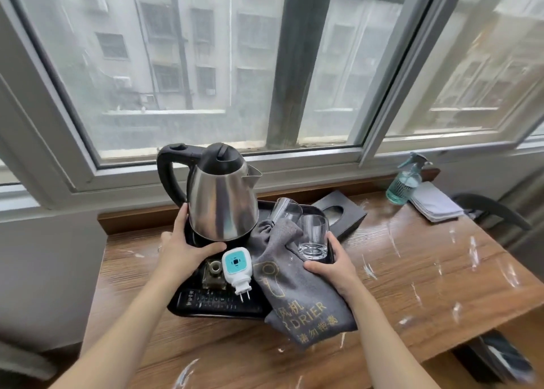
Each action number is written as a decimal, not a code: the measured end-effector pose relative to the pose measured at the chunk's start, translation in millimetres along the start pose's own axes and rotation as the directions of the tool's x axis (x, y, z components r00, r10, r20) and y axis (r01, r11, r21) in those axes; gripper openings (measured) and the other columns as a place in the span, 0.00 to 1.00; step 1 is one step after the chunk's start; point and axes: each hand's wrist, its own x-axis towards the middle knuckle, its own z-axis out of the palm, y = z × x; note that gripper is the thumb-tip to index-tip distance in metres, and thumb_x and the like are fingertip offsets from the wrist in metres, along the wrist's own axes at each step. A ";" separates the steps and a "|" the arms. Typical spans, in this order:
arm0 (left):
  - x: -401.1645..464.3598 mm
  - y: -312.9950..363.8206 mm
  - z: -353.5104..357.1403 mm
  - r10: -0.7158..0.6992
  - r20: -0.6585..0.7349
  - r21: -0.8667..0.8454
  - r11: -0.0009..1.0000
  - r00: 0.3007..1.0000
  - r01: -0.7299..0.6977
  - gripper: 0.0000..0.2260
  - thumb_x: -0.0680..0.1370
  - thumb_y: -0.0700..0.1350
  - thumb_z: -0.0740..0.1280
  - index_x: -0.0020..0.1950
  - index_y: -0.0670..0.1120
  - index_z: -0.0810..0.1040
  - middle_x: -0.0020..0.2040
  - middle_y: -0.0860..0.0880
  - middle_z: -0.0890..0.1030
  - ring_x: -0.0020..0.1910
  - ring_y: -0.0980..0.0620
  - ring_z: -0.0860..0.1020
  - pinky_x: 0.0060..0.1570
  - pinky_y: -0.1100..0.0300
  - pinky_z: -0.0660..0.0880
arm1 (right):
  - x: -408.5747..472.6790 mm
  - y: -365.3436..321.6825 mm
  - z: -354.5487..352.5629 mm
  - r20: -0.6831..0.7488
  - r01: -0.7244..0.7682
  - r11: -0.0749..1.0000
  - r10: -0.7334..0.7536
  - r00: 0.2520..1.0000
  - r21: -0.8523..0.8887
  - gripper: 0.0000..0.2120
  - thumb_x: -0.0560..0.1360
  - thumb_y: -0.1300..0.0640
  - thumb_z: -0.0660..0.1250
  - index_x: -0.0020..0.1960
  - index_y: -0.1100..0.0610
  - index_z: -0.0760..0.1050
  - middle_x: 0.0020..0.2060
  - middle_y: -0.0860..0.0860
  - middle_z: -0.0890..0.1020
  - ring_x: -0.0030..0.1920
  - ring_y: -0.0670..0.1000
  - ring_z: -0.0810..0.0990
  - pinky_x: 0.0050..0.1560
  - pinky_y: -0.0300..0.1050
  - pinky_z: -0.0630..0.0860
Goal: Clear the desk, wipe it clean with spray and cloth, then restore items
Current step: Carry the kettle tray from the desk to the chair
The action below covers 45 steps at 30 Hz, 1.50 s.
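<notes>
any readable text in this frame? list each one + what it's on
"R DRIER" on the grey pouch, start hidden by a fold.
"风机" above it on the same pouch, start also hidden.
Bottom line of Chinese on the pouch: too blurred to read for certain.
Remote control button labels: too small to read.

Tray on table, left of centre, below window. On tray: kettle rear left; two glasses rear right; pouch front right; remote front; plug-in device centre. Tissue box behind tray. Spray bottle and cloth far right.
</notes>
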 end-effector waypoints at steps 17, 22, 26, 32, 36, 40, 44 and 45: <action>-88.0 133.0 235.7 0.072 0.094 -0.001 0.997 0.993 -0.073 0.56 0.60 0.59 0.83 0.77 0.68 0.49 0.69 0.38 0.67 0.70 0.38 0.66 0.70 0.43 0.64 | -39.3 49.0 -279.4 -0.102 0.044 0.999 -0.042 0.994 0.017 0.66 0.49 0.45 0.82 0.82 0.53 0.58 0.76 0.51 0.69 0.69 0.49 0.71 0.66 0.43 0.68; -102.1 173.8 305.4 0.133 0.162 0.005 0.991 0.978 -0.135 0.57 0.58 0.63 0.82 0.77 0.69 0.48 0.74 0.41 0.66 0.74 0.41 0.63 0.71 0.41 0.63 | -44.8 66.3 -359.1 -0.152 0.000 1.000 0.003 0.988 0.020 0.61 0.56 0.52 0.84 0.83 0.54 0.57 0.77 0.52 0.67 0.67 0.47 0.68 0.64 0.42 0.65; -103.3 205.6 355.3 0.135 0.236 0.029 0.989 0.962 -0.146 0.56 0.59 0.63 0.81 0.76 0.70 0.47 0.76 0.40 0.62 0.75 0.40 0.61 0.71 0.40 0.62 | -51.4 78.0 -406.1 -0.232 -0.035 0.999 0.043 0.972 0.040 0.56 0.61 0.53 0.85 0.82 0.53 0.58 0.76 0.47 0.67 0.68 0.45 0.66 0.66 0.42 0.63; -87.6 244.1 436.4 0.196 0.346 0.048 0.973 0.918 -0.226 0.56 0.61 0.62 0.81 0.78 0.67 0.47 0.75 0.41 0.64 0.74 0.41 0.62 0.70 0.43 0.63 | -50.8 107.7 -466.3 -0.390 -0.083 0.996 0.087 0.916 0.026 0.55 0.51 0.40 0.85 0.75 0.45 0.69 0.67 0.46 0.80 0.66 0.50 0.79 0.69 0.55 0.74; -83.4 271.2 480.9 0.250 0.414 0.003 0.961 0.875 -0.276 0.56 0.61 0.61 0.82 0.78 0.66 0.49 0.75 0.42 0.65 0.74 0.42 0.63 0.71 0.45 0.62 | -54.9 105.6 -494.2 -0.479 -0.120 0.993 0.116 0.870 0.023 0.44 0.56 0.45 0.81 0.71 0.44 0.73 0.60 0.43 0.83 0.61 0.47 0.81 0.60 0.44 0.76; -82.5 290.7 516.3 0.269 0.462 0.006 0.952 0.845 -0.306 0.57 0.57 0.66 0.80 0.77 0.68 0.49 0.75 0.45 0.67 0.74 0.42 0.62 0.71 0.44 0.63 | -53.7 121.3 -527.2 -0.505 -0.110 0.990 0.139 0.852 0.087 0.34 0.68 0.62 0.81 0.65 0.41 0.70 0.55 0.35 0.79 0.53 0.36 0.77 0.48 0.31 0.70; -95.5 314.0 556.1 0.242 0.473 0.008 0.960 0.847 -0.279 0.54 0.63 0.60 0.81 0.78 0.66 0.48 0.73 0.41 0.65 0.73 0.42 0.65 0.70 0.46 0.63 | -45.5 140.2 -572.0 -0.510 -0.117 0.988 0.150 0.847 0.097 0.37 0.63 0.57 0.83 0.69 0.45 0.73 0.57 0.41 0.83 0.58 0.45 0.81 0.49 0.35 0.73; -99.1 319.1 568.2 0.231 0.468 0.010 0.964 0.853 -0.267 0.54 0.63 0.59 0.81 0.78 0.67 0.48 0.72 0.40 0.64 0.72 0.41 0.65 0.70 0.45 0.63 | -43.3 143.6 -585.3 -0.500 -0.122 0.988 0.155 0.852 0.097 0.39 0.62 0.54 0.83 0.70 0.46 0.73 0.58 0.42 0.83 0.59 0.47 0.81 0.49 0.36 0.73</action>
